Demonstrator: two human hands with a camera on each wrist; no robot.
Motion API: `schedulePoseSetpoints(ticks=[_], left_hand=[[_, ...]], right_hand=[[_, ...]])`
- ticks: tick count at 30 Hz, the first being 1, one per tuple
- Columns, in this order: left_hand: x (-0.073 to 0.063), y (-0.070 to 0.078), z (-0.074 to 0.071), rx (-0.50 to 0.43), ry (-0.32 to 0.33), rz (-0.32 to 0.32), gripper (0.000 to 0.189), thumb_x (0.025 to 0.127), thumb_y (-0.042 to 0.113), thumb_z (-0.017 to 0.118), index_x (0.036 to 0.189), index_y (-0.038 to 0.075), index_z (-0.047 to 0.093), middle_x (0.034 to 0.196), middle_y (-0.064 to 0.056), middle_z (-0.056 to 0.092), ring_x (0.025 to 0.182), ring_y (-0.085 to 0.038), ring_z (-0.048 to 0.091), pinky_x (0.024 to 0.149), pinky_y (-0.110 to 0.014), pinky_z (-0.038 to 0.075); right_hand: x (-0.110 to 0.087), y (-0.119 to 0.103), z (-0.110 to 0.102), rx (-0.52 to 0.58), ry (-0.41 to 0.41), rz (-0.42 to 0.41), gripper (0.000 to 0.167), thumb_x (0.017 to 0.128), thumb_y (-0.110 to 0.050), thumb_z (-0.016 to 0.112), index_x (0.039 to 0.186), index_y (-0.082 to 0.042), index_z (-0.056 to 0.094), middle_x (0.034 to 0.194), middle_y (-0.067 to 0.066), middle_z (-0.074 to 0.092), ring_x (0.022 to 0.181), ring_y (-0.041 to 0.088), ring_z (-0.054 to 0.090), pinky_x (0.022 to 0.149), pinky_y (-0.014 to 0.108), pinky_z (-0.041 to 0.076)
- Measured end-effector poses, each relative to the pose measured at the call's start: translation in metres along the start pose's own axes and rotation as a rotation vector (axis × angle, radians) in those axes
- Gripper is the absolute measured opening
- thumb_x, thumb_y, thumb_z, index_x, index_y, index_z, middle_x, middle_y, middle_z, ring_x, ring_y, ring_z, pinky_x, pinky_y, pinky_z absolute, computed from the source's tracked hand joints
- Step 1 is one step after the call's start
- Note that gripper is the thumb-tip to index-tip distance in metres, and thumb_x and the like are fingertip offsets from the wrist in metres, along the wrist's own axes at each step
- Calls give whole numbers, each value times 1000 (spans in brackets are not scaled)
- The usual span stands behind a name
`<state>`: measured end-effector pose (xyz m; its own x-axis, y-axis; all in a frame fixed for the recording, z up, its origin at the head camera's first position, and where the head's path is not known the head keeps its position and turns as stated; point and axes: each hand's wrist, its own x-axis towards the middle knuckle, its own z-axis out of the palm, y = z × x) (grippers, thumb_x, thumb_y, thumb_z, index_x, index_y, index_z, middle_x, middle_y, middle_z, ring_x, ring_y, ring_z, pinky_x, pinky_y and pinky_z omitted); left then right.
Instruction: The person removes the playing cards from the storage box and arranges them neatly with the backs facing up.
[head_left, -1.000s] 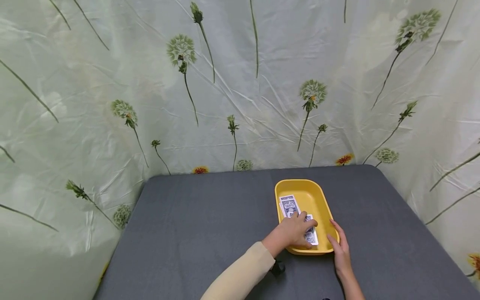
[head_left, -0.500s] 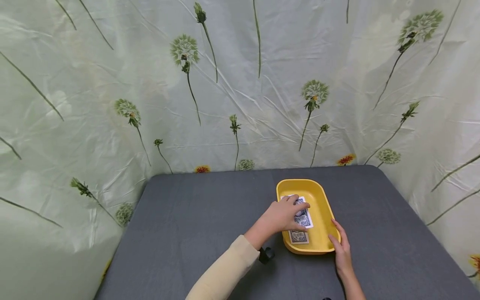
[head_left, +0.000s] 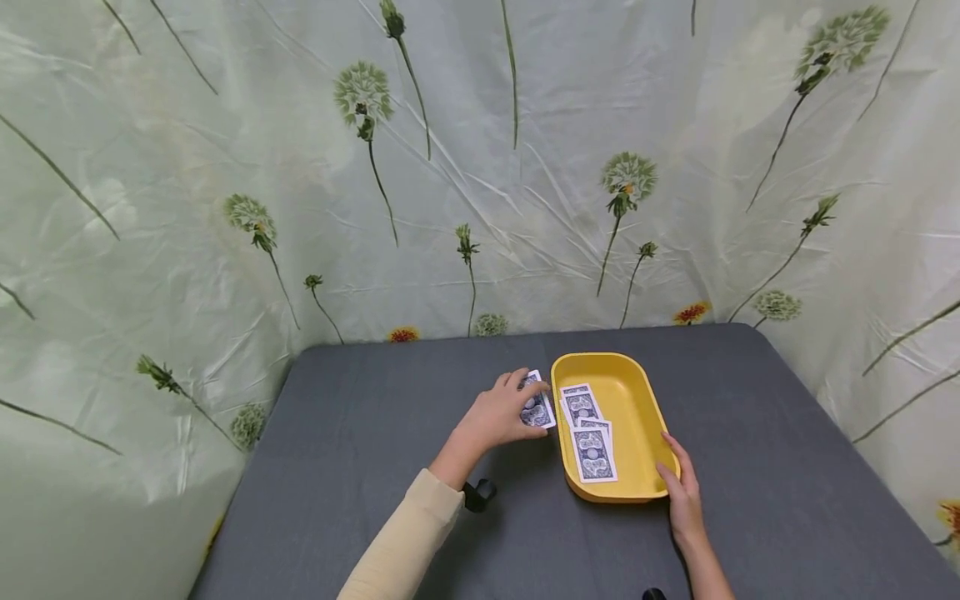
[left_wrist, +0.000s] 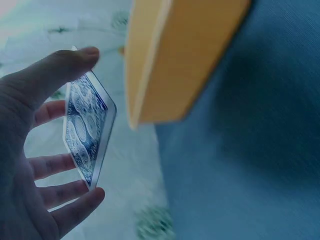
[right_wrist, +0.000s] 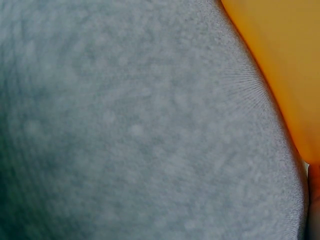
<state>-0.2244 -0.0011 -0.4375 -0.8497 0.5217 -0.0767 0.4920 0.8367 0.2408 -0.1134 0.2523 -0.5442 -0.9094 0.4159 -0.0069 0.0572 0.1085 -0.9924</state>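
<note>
A rectangular, blue-patterned card (head_left: 536, 403) is pinched in the left hand (head_left: 491, 417), beside the round-cornered yellow tray (head_left: 628, 408) the right hand (head_left: 684, 497) grips.

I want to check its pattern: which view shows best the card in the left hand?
The left wrist view: the card is largest there, its blue pattern clear, though slanted. The head view shows it small, partly covered by the left hand; the right wrist view lacks it.
</note>
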Motion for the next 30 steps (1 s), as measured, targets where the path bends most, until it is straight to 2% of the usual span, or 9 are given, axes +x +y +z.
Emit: schedulePoseSetpoints(ticks=[5, 10, 13, 15, 18, 21, 30], left_hand=[[-3, -19, 21, 42, -104, -30, 58, 74, 47, 70, 125, 35, 47, 143, -5, 34, 128, -28, 37, 92, -49, 43], [-2, -28, 49, 140, -184, 3, 56, 71, 48, 72, 120, 35, 49, 137, -3, 40, 121, -24, 43, 90, -44, 45], [0, -28, 58, 162, -203, 14, 54, 70, 48, 72, 118, 36, 50, 135, -2, 41, 118, -23, 44, 88, -43, 46], [2, -26, 60, 168, -204, 25, 53, 70, 48, 72, 117, 36, 51, 135, -2, 42, 117, -23, 45, 87, -42, 46], [4, -24, 61, 155, -210, 29, 53, 70, 47, 73, 117, 36, 51, 135, -2, 42, 118, -23, 44, 89, -42, 45], [7, -24, 62, 154, -213, 30, 53, 70, 48, 72, 117, 36, 51, 135, -2, 42, 119, -23, 44, 89, -42, 45], [11, -22, 61, 181, -245, 28, 56, 71, 49, 71, 120, 36, 51, 136, -3, 42, 119, -24, 44, 91, -42, 45]], right_hand=[[2, -1, 0, -1, 1, 18, 48, 94, -16, 42, 141, -12, 31, 132, -24, 35, 122, -11, 23, 107, 24, 11], [2, 1, -1, -3, -3, -38, 46, 94, -13, 43, 139, -11, 33, 128, -26, 37, 117, -16, 24, 96, 7, 17], [0, 2, -1, -4, -7, -45, 46, 94, -12, 43, 139, -11, 34, 131, -23, 38, 116, -17, 24, 91, 2, 18], [0, 1, -1, -1, -8, -26, 46, 95, -13, 43, 140, -12, 33, 132, -22, 37, 117, -17, 23, 97, 7, 16], [0, 1, 0, -3, -13, 10, 48, 95, -16, 43, 141, -12, 30, 131, -23, 35, 121, -13, 21, 109, 24, 11], [1, -1, 1, -3, -12, 29, 49, 95, -17, 43, 141, -10, 29, 130, -24, 34, 123, -11, 20, 112, 38, 8], [1, -2, 1, -5, -7, 34, 47, 94, -16, 43, 139, -8, 31, 122, -29, 33, 122, -12, 20, 112, 40, 8]])
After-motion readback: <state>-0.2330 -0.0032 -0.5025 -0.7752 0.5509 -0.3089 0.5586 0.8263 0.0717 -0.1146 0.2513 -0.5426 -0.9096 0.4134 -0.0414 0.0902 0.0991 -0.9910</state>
